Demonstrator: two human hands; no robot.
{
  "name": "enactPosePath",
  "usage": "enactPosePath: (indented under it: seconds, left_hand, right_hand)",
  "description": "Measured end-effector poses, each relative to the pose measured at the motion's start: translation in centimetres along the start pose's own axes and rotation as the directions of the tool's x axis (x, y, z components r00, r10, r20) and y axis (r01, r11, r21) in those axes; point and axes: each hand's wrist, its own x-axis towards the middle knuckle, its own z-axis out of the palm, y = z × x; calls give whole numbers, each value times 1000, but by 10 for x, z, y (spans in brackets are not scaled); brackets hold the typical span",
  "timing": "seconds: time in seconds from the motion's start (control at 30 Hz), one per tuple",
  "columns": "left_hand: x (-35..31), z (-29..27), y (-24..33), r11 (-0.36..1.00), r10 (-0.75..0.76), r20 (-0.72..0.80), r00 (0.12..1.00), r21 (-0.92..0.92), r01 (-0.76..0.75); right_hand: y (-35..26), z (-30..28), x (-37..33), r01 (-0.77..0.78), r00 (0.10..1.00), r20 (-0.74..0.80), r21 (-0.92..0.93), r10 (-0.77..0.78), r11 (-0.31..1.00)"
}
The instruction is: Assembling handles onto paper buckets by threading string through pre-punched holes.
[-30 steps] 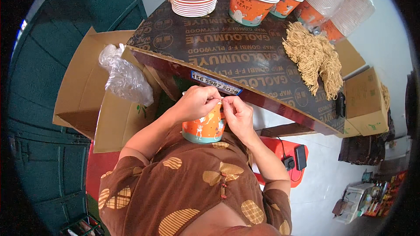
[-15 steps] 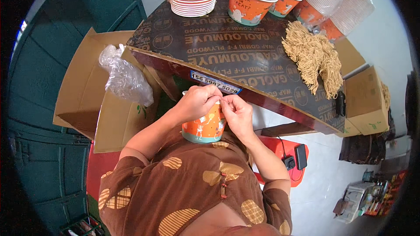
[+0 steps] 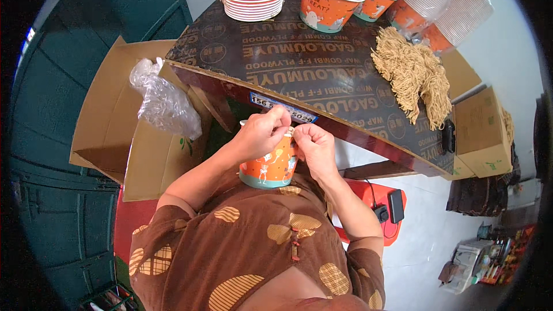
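An orange paper bucket (image 3: pixel 266 168) with a teal base and cartoon figures stands upright against my lap, just below the table's front edge. At its rim my left hand (image 3: pixel 262 133) is closed in a pinch, its wrist and palm covering the bucket's upper left side. Close beside it, my right hand (image 3: pixel 315 145) also pinches at the right part of the rim. A small pale bit shows between the two sets of fingertips; it is too small to make out. The inside of the bucket is hidden by my hands.
On the dark plywood table (image 3: pixel 311 75) stand several stacks of orange buckets (image 3: pixel 331 3) and a bundle of tan cords (image 3: pixel 412 72). An open cardboard box (image 3: pixel 109 109) with a clear plastic bag (image 3: pixel 167 101) is at left. A red stool (image 3: pixel 360 193) holds a phone (image 3: pixel 396 206).
My right hand has drawn slightly away to the right from the left fingertips, opening a small gap at the rim. The left hand and bucket have hardly moved.
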Motion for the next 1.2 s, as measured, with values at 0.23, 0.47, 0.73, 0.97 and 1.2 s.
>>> enactPosePath:
  seconds: [0.23,0.47,0.73,0.97,1.2]
  left_hand:
    - [-1,0,-6,971,239,-17,971,16,-239]
    - [1,4,-8,984,172,-21,985,58,-171]
    - [3,3,-17,994,89,3,996,69,-89]
    - [4,1,-9,998,2,24,1000,64,-3]
    - [4,2,-8,998,-21,37,999,55,19]
  right_hand:
    - [-5,-1,2,-117,993,13,85,116,989]
    - [-2,-2,3,-104,995,2,48,104,993]
    - [-10,-17,-7,258,961,27,-452,-276,854]
    - [-12,-35,-10,437,889,184,-616,-419,656]
    - [-14,-35,-4,596,800,309,-510,-514,620]
